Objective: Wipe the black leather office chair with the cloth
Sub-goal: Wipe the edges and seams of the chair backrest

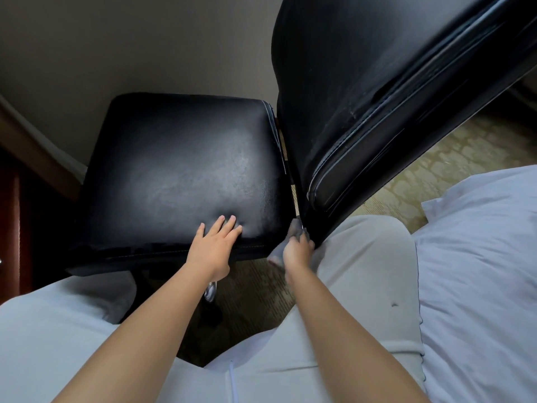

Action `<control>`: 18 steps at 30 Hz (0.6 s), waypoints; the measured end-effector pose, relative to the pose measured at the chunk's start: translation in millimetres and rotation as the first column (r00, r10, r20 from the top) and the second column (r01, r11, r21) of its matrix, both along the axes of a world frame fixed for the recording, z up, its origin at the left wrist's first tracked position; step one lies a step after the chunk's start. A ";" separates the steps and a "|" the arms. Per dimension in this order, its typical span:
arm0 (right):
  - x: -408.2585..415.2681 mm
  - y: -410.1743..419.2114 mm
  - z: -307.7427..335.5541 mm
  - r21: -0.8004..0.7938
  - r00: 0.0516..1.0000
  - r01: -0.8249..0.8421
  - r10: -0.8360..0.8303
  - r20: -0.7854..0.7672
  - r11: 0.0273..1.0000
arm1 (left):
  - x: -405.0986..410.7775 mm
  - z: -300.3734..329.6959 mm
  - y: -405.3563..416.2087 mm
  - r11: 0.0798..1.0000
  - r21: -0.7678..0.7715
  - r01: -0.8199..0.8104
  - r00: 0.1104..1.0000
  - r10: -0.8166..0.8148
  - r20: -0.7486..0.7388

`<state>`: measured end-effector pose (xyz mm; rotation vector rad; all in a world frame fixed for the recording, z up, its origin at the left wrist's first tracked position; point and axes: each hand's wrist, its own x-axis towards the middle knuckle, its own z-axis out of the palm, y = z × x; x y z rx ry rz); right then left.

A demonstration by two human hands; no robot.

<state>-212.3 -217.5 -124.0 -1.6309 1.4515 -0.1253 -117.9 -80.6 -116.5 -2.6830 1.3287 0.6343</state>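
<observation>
The black leather office chair fills the middle of the view, its square seat [180, 170] to the left and its tall backrest [377, 97] rising to the right. My left hand [216, 242] lies flat with straight fingers on the seat's near edge and dents the leather. My right hand [297, 251] grips a crumpled grey cloth [293, 231] against the lower near corner of the backrest, at the gap between seat and back. Part of the cloth hangs below my fingers.
A white bed [479, 257] with a pillow lies close on the right. My knees in light trousers [363, 271] flank the chair's base [210, 295]. Patterned carpet [436, 170] shows behind the backrest, a grey wall [116, 48] and wooden furniture [11, 213] stand at left.
</observation>
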 end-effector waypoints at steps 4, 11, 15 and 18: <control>1.1 30.0 21.6 -0.353 0.955 -0.195 0.259 0.145 0.915 | 3.9 2.1 -0.8 1.000 -0.001 0.015 0.999 -0.015 -0.041; -9.6 55.2 26.6 -0.312 0.861 -0.237 0.348 0.371 0.920 | -16.4 6.1 5.2 0.596 -0.500 -0.629 0.776 0.438 -0.455; -11.3 48.2 38.2 -0.203 0.873 -0.043 0.136 0.469 0.978 | -38.4 15.3 -6.8 0.159 -0.473 -0.867 0.494 0.408 -0.768; -14.9 46.9 47.1 -0.184 0.856 -0.047 0.134 0.499 0.982 | -46.4 34.4 -22.3 0.068 -0.320 -0.945 0.327 0.210 -0.921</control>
